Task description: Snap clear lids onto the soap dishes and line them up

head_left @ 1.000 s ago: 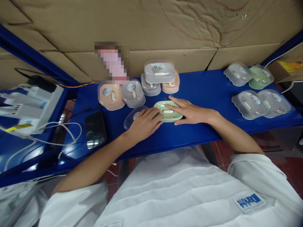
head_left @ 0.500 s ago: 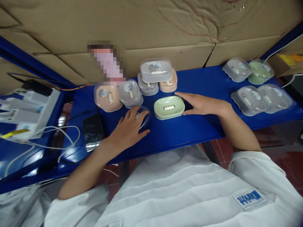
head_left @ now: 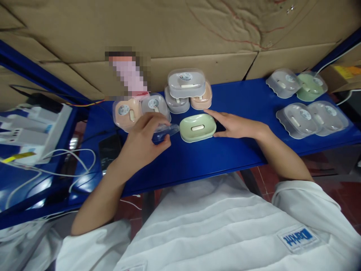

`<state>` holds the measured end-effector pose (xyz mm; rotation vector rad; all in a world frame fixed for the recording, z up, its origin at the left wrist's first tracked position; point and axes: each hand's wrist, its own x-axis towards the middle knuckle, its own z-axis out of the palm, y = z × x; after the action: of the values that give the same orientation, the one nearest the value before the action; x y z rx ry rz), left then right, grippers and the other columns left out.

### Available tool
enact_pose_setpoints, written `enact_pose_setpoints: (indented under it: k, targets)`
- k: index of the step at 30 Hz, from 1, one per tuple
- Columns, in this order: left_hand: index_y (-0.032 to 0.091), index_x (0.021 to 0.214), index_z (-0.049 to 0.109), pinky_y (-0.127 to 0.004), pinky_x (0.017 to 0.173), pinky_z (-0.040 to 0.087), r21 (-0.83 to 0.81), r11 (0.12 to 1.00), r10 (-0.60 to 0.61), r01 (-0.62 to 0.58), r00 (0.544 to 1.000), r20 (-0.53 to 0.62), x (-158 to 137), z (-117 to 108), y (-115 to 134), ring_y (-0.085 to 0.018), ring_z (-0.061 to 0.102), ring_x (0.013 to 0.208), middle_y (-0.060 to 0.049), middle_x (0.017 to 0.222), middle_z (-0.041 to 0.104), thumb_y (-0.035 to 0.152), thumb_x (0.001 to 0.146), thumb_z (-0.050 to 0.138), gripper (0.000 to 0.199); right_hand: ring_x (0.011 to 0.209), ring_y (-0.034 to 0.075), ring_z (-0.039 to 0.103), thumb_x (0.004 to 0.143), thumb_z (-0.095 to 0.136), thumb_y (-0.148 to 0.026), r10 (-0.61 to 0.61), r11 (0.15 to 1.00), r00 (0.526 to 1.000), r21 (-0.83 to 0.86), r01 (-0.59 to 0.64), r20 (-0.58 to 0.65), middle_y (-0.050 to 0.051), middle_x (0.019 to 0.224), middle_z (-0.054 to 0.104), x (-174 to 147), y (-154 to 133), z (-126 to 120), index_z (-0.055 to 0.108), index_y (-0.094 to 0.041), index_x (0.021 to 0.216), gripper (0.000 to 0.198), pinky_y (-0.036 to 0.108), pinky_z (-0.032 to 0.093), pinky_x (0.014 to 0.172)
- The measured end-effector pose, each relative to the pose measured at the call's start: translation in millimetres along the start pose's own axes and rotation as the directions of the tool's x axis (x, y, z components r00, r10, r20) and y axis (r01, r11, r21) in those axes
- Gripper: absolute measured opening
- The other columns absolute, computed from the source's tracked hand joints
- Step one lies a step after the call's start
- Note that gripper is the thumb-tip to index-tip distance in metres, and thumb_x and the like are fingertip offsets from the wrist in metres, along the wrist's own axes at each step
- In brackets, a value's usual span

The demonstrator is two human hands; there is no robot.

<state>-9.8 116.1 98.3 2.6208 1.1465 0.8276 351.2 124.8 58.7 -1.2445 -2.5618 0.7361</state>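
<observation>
Where the blue shelf [head_left: 242, 105] runs off to the far left, a white device [head_left: 36, 126] sits among loose white cables [head_left: 70, 165], and a dark phone [head_left: 108, 148] lies partly hidden behind the left forearm. Next along, the left hand [head_left: 141, 141] is raised just off the shelf with its fingers and thumb pinched on a clear lid [head_left: 166, 131], which is tilted, its free end pointing toward the green soap dish [head_left: 197, 128]. Behind that hand stand a peach lidded dish [head_left: 125, 113] and a grey lidded dish [head_left: 155, 105], side by side. The green soap dish rests uncovered on the shelf, near its front-to-back middle, with a white oblong piece in its centre. Behind it, three lidded dishes [head_left: 187, 88] are bunched, one stacked on top of the other two. The right hand [head_left: 235, 124] lies flat and open-fingered on the shelf, its fingertips at the dish's right edge; whether they actually touch it is hard to tell from this angle. Far to the right, well apart, four more lidded dishes [head_left: 307, 101] sit in two pairs, one of them green.
</observation>
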Motion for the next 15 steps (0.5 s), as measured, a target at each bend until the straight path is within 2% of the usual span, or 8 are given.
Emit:
enact_pose_setpoints:
  k: [2, 5, 9, 12, 15]
  targets:
    - [0.024, 0.121, 0.065, -0.044, 0.110, 0.057, 0.024, 1.000, -0.012, 0.012, 1.000, 0.022, -1.8, 0.0, 0.6, -0.026, 0.071, 0.121, -0.008, 0.123, 0.073, 0.030, 0.103, 0.060, 0.020, 0.149, 0.038, 0.055, 0.099, 0.071, -0.052, -0.017, 1.000, 1.000, 0.009, 0.017, 0.005, 0.015, 0.175, 0.039, -0.5, 1.1, -0.2, 0.012, -0.027, 0.177, 0.101, 0.056, 0.044, 0.122]
    - [0.022, 0.136, 0.063, -0.047, 0.110, 0.056, 0.095, 0.993, -0.084, 0.074, 0.991, 0.107, -6.9, -1.6, 2.5, -0.031, 0.071, 0.125, -0.012, 0.132, 0.073, 0.042, 0.110, 0.052, 0.035, 0.154, 0.039, 0.048, 0.100, 0.069, -0.057, -0.040, 0.999, 0.999, 0.017, 0.040, 0.007, 0.014, 0.177, 0.035, -0.8, 4.1, 0.1, 0.012, -0.027, 0.177, 0.101, 0.059, 0.040, 0.125]
    - [0.019, 0.156, 0.050, -0.053, 0.103, 0.058, 0.189, 0.965, -0.230, 0.183, 0.937, 0.263, -13.4, -2.5, 2.0, -0.038, 0.071, 0.125, -0.017, 0.142, 0.069, 0.049, 0.113, 0.038, 0.054, 0.150, 0.042, 0.051, 0.098, 0.066, -0.067, -0.015, 1.000, 0.999, -0.004, 0.015, 0.033, 0.012, 0.178, 0.034, 1.2, 3.6, 0.3, 0.012, -0.030, 0.177, 0.102, 0.062, 0.041, 0.123]
    - [0.021, 0.152, 0.054, -0.054, 0.107, 0.056, 0.134, 0.970, -0.237, 0.203, 0.913, 0.333, -13.8, 1.5, -2.3, -0.036, 0.070, 0.127, -0.015, 0.141, 0.069, 0.047, 0.114, 0.033, 0.051, 0.144, 0.043, 0.056, 0.097, 0.063, -0.074, 0.008, 0.999, 0.999, -0.033, -0.007, 0.032, 0.014, 0.175, 0.040, 4.1, 0.1, 1.6, 0.013, -0.028, 0.177, 0.104, 0.062, 0.042, 0.119]
    - [0.021, 0.146, 0.058, -0.055, 0.116, 0.052, 0.059, 0.981, -0.195, 0.187, 0.904, 0.381, -11.5, 10.1, -6.9, -0.035, 0.066, 0.133, -0.014, 0.144, 0.065, 0.051, 0.112, 0.037, 0.050, 0.137, 0.044, 0.060, 0.098, 0.060, -0.076, -0.010, 0.998, 1.000, -0.063, 0.010, 0.004, 0.018, 0.172, 0.044, 7.1, -2.4, 4.5, 0.013, -0.024, 0.177, 0.106, 0.061, 0.045, 0.115]
